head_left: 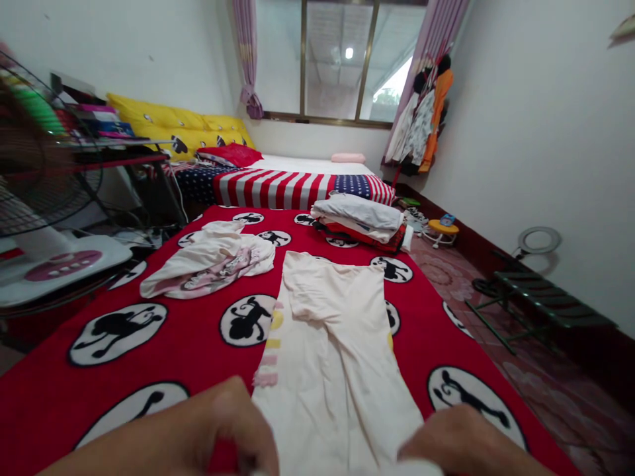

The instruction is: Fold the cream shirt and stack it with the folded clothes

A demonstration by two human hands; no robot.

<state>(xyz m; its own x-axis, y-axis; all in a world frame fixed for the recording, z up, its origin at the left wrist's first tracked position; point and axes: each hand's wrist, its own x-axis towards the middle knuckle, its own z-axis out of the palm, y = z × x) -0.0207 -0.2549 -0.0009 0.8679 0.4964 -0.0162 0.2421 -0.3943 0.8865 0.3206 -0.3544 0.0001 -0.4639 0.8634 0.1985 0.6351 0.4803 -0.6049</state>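
A pair of cream trousers (325, 344) lies spread on the red blanket (193, 357), waist at the far end and legs toward me. Faded pink and yellow print runs along its left edge. At the bottom of the view my left hand (223, 423) is closed, fingers curled at the end of the left leg. My right hand (461, 439) bends over the end of the other leg, closed, with pale cloth showing under its fingers. The frame's lower edge cuts off both hands' fingertips. Farther left, a crumpled cream shirt (213, 261) with pink lettering rests on the blanket.
A stack of folded clothes (360, 218) sits at the blanket's far right. On the left stands a fan (54, 251) beside a cluttered desk (124, 142). A green folding rack (546, 301) and an orange stool (443, 229) stand on the right-hand floor.
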